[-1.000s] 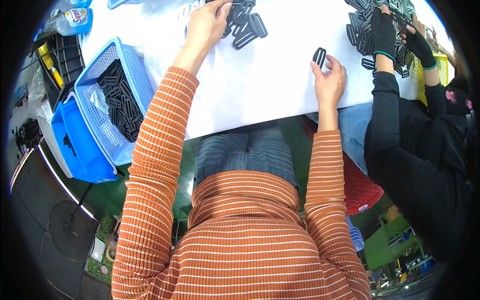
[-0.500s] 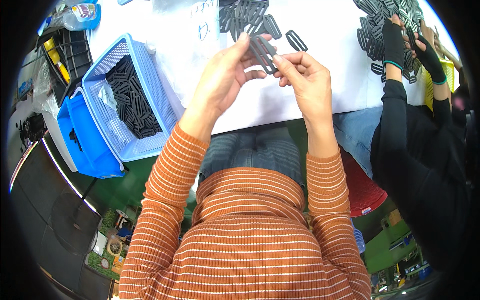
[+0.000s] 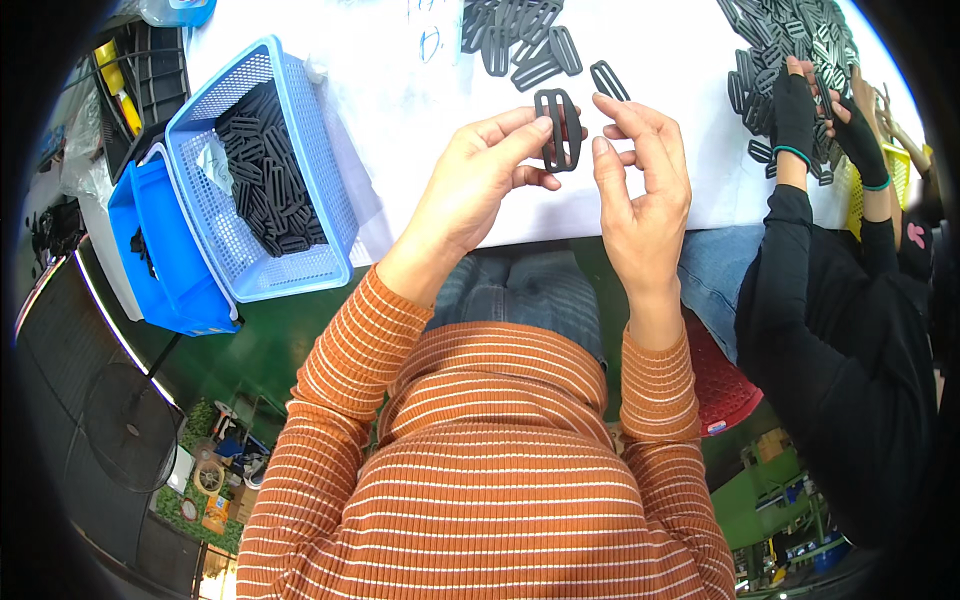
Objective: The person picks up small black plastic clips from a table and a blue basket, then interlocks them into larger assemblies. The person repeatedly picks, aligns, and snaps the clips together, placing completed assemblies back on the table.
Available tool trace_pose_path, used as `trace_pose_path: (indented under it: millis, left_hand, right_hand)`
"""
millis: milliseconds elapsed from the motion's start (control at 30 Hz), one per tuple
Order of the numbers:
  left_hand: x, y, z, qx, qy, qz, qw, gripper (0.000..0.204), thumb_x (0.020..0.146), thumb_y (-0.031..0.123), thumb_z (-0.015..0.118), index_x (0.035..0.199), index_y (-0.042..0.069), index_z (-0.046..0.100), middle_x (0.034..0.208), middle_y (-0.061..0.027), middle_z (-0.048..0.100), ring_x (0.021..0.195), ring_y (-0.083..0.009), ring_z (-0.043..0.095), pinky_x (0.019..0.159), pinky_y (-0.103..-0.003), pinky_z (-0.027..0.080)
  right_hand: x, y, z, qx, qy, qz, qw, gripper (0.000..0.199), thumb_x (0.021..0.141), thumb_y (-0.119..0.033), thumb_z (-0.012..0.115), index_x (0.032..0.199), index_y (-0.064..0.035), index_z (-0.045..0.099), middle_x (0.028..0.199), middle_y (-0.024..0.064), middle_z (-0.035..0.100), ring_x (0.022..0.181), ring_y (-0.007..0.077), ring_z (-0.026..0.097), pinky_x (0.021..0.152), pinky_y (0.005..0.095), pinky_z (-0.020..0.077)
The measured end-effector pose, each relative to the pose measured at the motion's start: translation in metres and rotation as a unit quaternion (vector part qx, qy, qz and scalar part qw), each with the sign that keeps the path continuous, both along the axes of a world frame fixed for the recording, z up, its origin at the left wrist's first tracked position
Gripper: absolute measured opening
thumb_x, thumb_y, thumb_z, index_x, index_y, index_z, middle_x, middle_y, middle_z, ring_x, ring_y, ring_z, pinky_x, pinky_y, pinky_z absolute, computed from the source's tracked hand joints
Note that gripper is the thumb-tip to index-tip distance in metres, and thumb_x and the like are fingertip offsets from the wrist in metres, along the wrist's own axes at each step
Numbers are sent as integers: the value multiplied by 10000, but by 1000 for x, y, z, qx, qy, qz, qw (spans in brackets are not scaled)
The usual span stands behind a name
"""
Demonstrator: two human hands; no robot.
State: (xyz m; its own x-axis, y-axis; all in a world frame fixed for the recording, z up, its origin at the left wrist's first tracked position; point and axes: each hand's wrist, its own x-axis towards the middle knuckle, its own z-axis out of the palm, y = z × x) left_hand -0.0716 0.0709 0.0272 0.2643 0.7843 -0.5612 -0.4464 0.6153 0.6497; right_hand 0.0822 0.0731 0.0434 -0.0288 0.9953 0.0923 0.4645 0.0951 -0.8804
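my left hand [image 3: 478, 180] and right hand [image 3: 645, 190] lift a black buckle [image 3: 558, 128] above the worktop [image 3: 690, 120], fingers clamped on its edges, likely for inspection. loose buckles [image 3: 520, 35] lie beyond; basket [image 3: 300, 270] left of them.

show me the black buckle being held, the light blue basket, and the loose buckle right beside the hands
black buckle [image 3: 558, 130], head view, its centre bar.
light blue basket [image 3: 300, 285], head view, its near rim.
loose buckle [image 3: 608, 80], head view, its middle.
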Motion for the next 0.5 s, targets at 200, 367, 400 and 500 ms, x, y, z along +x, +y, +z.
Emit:
trace_pose_path:
  millis: [200,367,400,500]
  left_hand:
    - [-1,0,4,1,15,-13,1000,362,945,256,450,1174,-6,552,1015,-125,650,798,-119,604,646,-244,491]
    - [1,5,0,8,22,-32,999,396,960,281,409,1187,-21,527,1007,-149,643,749,-138,607,613,-235,488]
    - [3,-3,4,-16,20,-22,999,395,962,278,406,1188,-24,524,1012,-151,640,743,-139,608,609,-235,490]
    - [5,-7,9,-19,14,-21,999,393,967,268,396,1189,-31,521,1043,-154,631,743,-135,602,603,-240,497]
  right_hand:
    - [30,-15,75,96,-76,59,991,126,812,31,532,891,20,629,854,98,585,728,173,576,616,247,465]
    - [37,-20,113,76,96,167,978,161,796,15,558,942,9,627,841,95,578,728,178,566,624,254,457]
    - [39,-17,116,69,102,178,976,171,793,12,563,952,7,627,839,95,576,728,179,564,625,256,455]
    - [45,-18,127,71,106,205,971,204,784,2,578,982,1,626,831,93,572,729,182,558,630,261,449]
